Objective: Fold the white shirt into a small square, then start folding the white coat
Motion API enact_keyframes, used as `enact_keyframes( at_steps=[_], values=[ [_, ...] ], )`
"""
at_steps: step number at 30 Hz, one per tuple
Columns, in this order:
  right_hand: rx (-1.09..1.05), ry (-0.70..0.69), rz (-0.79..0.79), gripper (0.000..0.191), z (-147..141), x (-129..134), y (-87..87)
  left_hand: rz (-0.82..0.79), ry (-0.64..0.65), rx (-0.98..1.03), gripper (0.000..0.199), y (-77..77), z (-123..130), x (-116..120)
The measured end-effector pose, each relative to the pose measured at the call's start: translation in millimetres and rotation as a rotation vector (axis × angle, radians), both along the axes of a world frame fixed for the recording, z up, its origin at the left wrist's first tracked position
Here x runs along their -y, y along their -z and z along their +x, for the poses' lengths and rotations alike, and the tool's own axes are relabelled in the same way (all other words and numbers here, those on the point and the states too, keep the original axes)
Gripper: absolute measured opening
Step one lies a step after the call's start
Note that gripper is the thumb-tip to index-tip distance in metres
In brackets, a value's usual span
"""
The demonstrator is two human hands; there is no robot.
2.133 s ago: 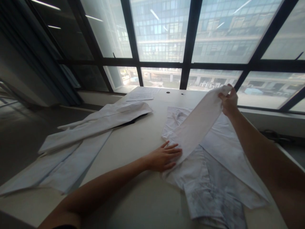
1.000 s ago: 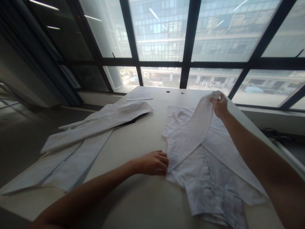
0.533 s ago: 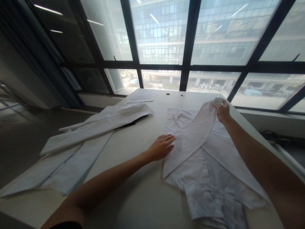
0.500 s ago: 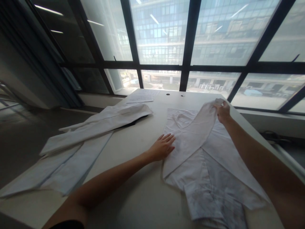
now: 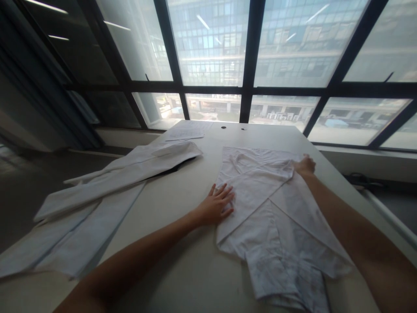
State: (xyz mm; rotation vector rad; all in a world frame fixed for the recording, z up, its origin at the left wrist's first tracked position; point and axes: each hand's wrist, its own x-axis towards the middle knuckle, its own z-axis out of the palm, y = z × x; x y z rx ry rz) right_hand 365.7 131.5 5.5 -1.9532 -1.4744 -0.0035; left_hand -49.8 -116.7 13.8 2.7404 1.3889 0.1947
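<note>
A white shirt (image 5: 250, 204) lies partly folded on the white table, its sleeve laid across the upper part and creases running through it. My left hand (image 5: 215, 205) rests flat on the shirt's left edge, fingers spread. At the far right edge of the shirt, my right hand (image 5: 305, 165) is closed at the end of the sleeve (image 5: 280, 171); its fingertips are partly hidden. A button strip shows below the crossed sleeve, and the shirt's lower end bunches in folds near the front.
More white garments (image 5: 107, 187) lie along the table's left side. Papers (image 5: 185, 129) sit at the back of the table (image 5: 176, 195), near two small holes. Dark-framed windows (image 5: 246, 91) stand behind it. A blue curtain (image 5: 48, 78) hangs at left.
My right hand has lowered the sleeve end onto the shirt, where it was raised before. My left hand stays flat on the left edge. The whole view has shifted slightly.
</note>
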Motion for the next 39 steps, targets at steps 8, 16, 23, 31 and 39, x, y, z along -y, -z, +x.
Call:
enact_keyframes(
  at_steps=[8,16,23,31,39],
  values=[
    [0.254,-0.688,-0.125,0.058,-130.4,62.5,4.6,-0.036,0.188,0.039,0.064,2.7,9.5,4.7],
    [0.432,-0.889,-0.301,0.074,-140.3,79.6,27.8,-0.009,0.169,-0.02,0.066,18.3,4.3,1.3],
    [0.473,-0.526,-0.427,0.065,-50.6,8.6,18.4,-0.003,0.171,-0.021,0.065,16.5,5.3,1.7],
    [0.439,-0.486,-0.394,0.065,-40.9,-4.0,29.8,-0.023,0.178,-0.003,0.066,16.8,4.7,1.7],
    [0.372,-0.355,-0.173,0.057,-52.7,32.3,17.0,0.109,-0.063,0.051,0.06,12.5,-4.1,-19.6]
  ],
)
